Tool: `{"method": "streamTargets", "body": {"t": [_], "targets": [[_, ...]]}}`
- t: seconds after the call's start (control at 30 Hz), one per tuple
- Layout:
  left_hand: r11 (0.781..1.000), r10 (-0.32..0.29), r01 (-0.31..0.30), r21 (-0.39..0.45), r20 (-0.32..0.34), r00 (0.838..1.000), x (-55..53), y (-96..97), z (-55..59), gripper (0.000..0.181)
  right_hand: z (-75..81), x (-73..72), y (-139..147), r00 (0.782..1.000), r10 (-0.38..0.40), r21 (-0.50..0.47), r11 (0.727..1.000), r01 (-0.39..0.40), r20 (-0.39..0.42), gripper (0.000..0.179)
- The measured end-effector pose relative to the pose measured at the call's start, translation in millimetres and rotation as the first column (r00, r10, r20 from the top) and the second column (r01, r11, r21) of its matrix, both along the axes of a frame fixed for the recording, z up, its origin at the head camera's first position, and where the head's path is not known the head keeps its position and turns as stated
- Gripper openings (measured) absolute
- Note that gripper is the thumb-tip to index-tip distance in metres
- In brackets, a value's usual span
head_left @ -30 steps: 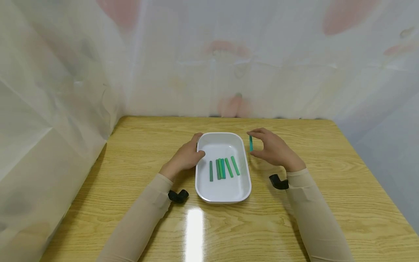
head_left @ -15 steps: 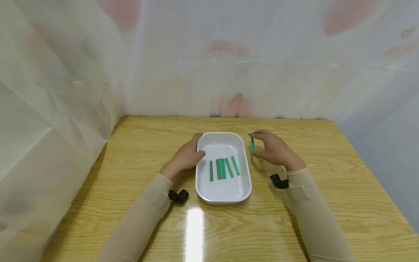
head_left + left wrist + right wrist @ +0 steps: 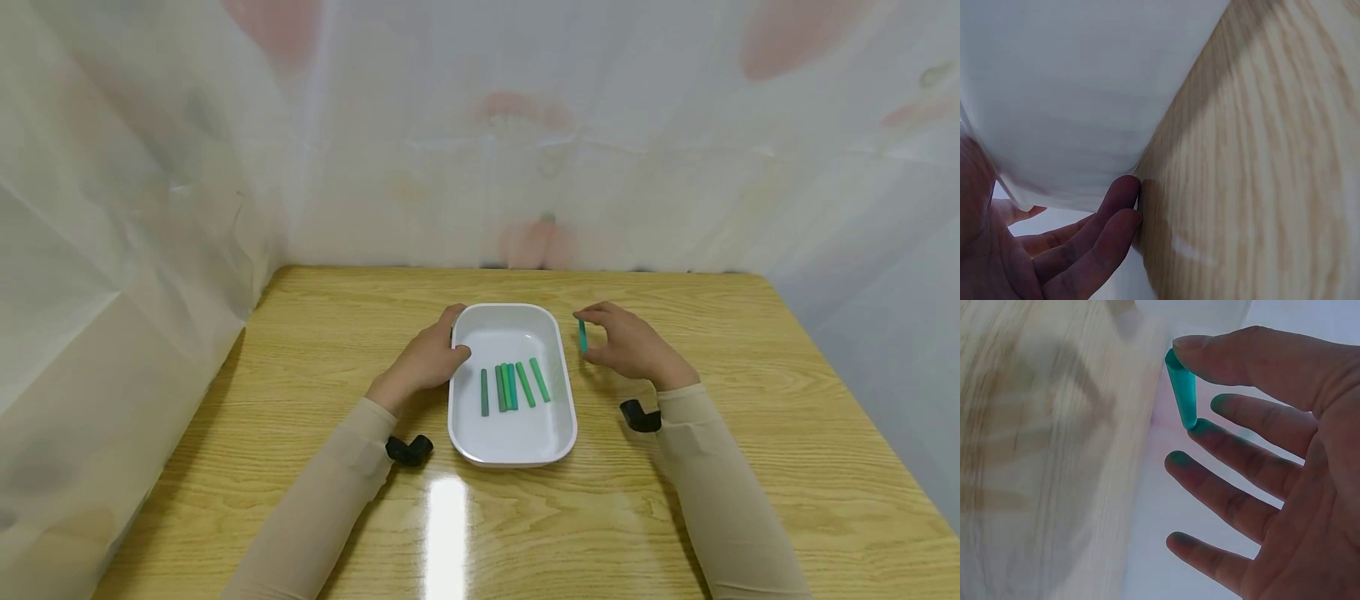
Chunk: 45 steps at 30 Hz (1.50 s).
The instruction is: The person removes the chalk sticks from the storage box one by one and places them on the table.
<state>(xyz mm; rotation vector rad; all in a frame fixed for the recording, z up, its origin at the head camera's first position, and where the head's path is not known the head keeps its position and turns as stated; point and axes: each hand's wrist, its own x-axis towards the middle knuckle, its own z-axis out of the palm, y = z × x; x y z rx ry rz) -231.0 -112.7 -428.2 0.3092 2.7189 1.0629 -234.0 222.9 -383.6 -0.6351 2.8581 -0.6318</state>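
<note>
My left hand point(image 3: 426, 357) holds the white plastic tray point(image 3: 513, 448) at its left side, thumb over the rim and the other fingers along the outer wall. In the left wrist view the fingertips point(image 3: 1124, 190) lie low against the tray wall point(image 3: 1079, 94), close to the tabletop. Right of the tray, my right hand point(image 3: 626, 343) pinches a teal chalk stick point(image 3: 582, 336) by its two ends. The right wrist view has the chalk stick point(image 3: 1184, 394) between thumb and a finger, the other fingers spread. Green dust stains those fingertips point(image 3: 1177, 458).
Several green, grey-green and teal chalk sticks point(image 3: 524, 384) lie side by side in the tray. The wood-grain table point(image 3: 337, 317) ends at a pale plastic sheet point(image 3: 420, 167) behind, with another sheet at left. Black wrist mounts point(image 3: 409, 450) stick out from both sleeves.
My right hand has drifted slightly right and towards me, carrying the chalk stick a little farther from the tray. The left hand, tray and chalk inside it look the same.
</note>
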Motion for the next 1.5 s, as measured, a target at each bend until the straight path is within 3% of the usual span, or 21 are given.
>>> {"method": "streamTargets", "body": {"t": [0.67,1.03,1.5], "targets": [[1.000,0.008,-0.008,0.022,0.009,1.000,-0.6,-0.3,-1.0,0.073,-13.1,-7.6,1.7,0.999,0.010,0.012,1.000,-0.011,0.046,0.063],[1.000,0.007,-0.008,0.024,0.009,1.000,0.3,-0.5,0.3,0.073,-19.4,-10.1,-0.1,0.995,-0.006,0.010,1.000,0.005,0.100,0.070],[1.000,0.000,-0.001,0.026,0.012,1.000,0.8,0.0,0.8,0.073,-24.5,-10.0,-1.5,0.995,-0.007,0.025,1.000,0.005,0.097,0.068]]}}
